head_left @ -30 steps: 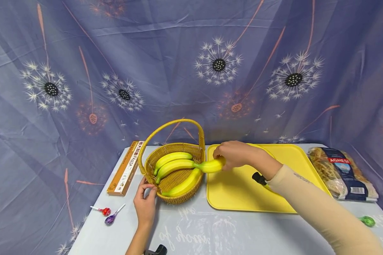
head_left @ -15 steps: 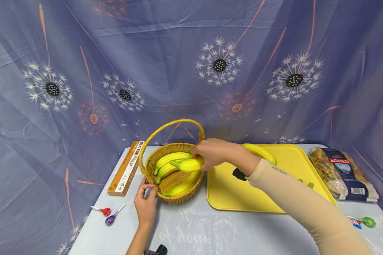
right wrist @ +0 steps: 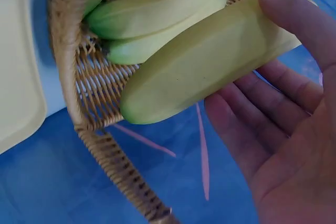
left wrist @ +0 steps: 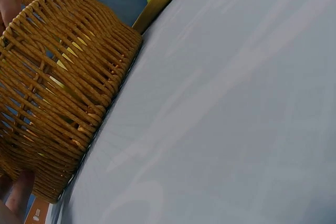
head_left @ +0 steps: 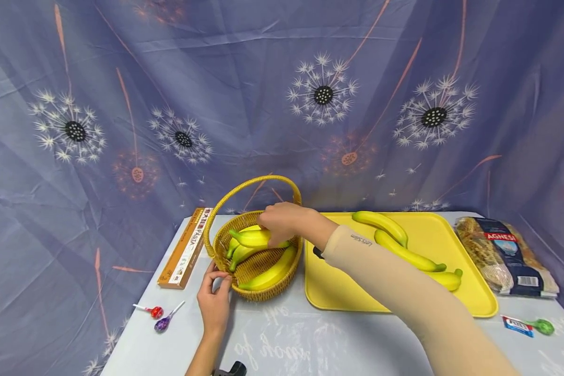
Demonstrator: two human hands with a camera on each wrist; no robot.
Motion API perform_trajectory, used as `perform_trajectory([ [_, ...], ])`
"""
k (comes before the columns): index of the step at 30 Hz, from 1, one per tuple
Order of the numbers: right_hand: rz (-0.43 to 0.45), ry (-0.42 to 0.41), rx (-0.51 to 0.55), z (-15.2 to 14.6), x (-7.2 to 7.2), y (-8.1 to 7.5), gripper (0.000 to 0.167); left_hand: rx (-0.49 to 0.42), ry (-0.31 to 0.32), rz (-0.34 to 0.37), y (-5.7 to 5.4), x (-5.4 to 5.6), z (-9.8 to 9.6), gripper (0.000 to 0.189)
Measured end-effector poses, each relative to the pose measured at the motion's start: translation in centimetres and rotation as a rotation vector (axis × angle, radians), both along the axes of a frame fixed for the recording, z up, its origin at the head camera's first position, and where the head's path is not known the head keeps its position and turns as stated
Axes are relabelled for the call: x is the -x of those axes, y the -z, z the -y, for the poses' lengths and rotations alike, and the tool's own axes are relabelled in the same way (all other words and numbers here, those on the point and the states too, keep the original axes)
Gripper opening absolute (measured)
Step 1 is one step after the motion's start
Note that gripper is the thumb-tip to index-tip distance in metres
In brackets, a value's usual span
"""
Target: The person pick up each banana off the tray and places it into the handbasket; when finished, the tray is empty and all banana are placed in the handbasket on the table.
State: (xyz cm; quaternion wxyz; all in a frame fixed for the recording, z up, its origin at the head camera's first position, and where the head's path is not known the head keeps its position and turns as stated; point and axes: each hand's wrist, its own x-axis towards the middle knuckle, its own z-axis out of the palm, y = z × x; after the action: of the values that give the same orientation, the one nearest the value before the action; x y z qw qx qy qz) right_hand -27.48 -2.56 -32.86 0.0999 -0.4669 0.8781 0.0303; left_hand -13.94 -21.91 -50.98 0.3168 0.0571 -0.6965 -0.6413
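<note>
A wicker basket (head_left: 261,295) with a tall arched handle stands left of the yellow tray. My left hand (head_left: 214,305) grips its near left rim with thumb and fingers; in the left wrist view those fingertips (left wrist: 22,190) lie against the woven wall (left wrist: 68,72). Over the basket, my right hand (head_left: 285,223) holds a yellow banana (head_left: 248,238) with green ends. The right wrist view shows the thumb on one side of this banana (right wrist: 194,66) and fingers on the other. Beneath it, more bananas (right wrist: 163,9) lie in the basket, one banana (head_left: 270,274) along the near side.
Three bananas (head_left: 406,255) lie on the yellow tray (head_left: 343,295), partly behind my right sleeve. Right of it sits a pasta bag (head_left: 505,256). A pasta box (head_left: 183,248), a red lollipop (head_left: 156,312) and a purple lollipop (head_left: 162,325) lie left; a green lollipop (head_left: 543,327) lies right.
My right hand has carried the banana leftward from the tray's edge to above the bananas in the basket. The sleeve has uncovered more of the tray. My left hand stays at the rim.
</note>
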Motion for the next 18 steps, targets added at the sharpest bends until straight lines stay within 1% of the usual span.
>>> perform_trajectory([
  [3, 0.007, 0.028, -0.020, 1.3, 0.4, 0.3, 0.029, -0.006, 0.003, -0.010, -0.2, 0.1, -0.1, 0.005],
  [5, 0.002, 0.042, -0.032, 2.0, 0.7, 0.7, 0.029, -0.004, 0.013, -0.010, -0.7, 0.1, -0.2, 0.004],
  [9, 0.011, 0.078, -0.040, 3.0, 1.0, 1.7, 0.036, 0.020, 0.024, 0.006, -2.1, -0.7, -0.7, 0.005],
  [12, 0.052, 0.110, -0.029, 3.7, 1.2, 2.6, 0.032, 0.026, 0.011, 0.021, -2.8, -1.3, -1.0, 0.005],
  [15, 0.095, 0.145, -0.022, 4.4, 1.1, 2.9, 0.024, 0.015, 0.010, 0.031, -2.8, -1.5, -1.0, 0.005],
  [16, 0.107, 0.153, -0.025, 4.6, 1.1, 2.9, 0.023, 0.018, 0.010, 0.031, -2.6, -1.4, -1.0, 0.005],
  [18, 0.122, 0.163, -0.045, 5.1, 0.9, 2.9, 0.022, 0.016, 0.015, 0.028, -2.6, -1.4, -0.9, 0.005],
])
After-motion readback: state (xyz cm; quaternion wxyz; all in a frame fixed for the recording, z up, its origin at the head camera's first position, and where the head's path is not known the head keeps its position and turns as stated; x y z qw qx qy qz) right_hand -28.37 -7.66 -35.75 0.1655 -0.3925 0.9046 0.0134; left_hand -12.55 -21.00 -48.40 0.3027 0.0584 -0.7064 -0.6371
